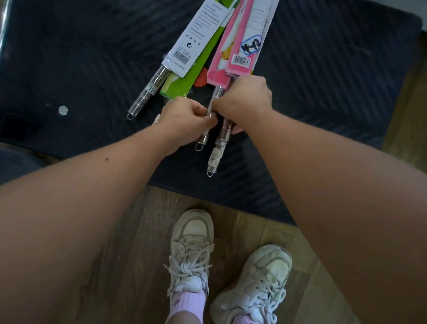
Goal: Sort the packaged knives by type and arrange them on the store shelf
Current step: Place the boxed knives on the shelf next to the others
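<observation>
Several packaged knives with steel handles lie fanned on a black ribbed mat (324, 68). One knife in a green-and-white sleeve (195, 34) lies furthest left, its handle (148, 93) free. Pink-sleeved knives (244, 37) lie to its right. My left hand (185, 120) is closed around the steel handle of a pink-sleeved knife (204, 137). My right hand (243, 98) grips the handles just beside it, fingers wrapped over another handle (219, 149) that sticks out below. The two hands touch. The blades are hidden inside the card sleeves.
The mat lies on a platform with a metal post (1, 31) at the left. Wood floor (129, 259) runs below, with my two feet in pale sneakers (191, 250) close to the mat's front edge.
</observation>
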